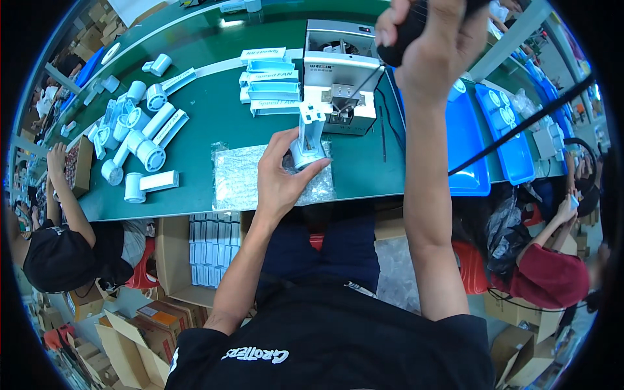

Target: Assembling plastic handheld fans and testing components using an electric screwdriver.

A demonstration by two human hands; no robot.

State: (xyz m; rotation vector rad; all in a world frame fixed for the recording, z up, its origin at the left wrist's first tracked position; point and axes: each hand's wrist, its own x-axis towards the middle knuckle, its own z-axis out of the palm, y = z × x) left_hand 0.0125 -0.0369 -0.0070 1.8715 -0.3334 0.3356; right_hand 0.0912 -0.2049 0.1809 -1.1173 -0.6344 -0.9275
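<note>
My left hand (281, 174) grips the round base of a white plastic housing (311, 140), which stands upright on a sheet of bubble wrap (244, 179). Its narrow open body rises beside a metal screw feeder (320, 79). Raised at the upper right, my right hand (434, 62) is closed around a black electric screwdriver (411, 32). The driver's thin shaft slants down to the left, its tip at the front of the feeder. Whether a screw sits on the tip is too small to tell.
White housings (146, 140) lie loosely at the left, and flat white covers (273, 77) are stacked behind the bubble wrap. Blue trays (469, 166) stand at the right. A black cable (520, 127) crosses there. Co-workers sit on both sides; an open carton (174, 260) is below the table edge.
</note>
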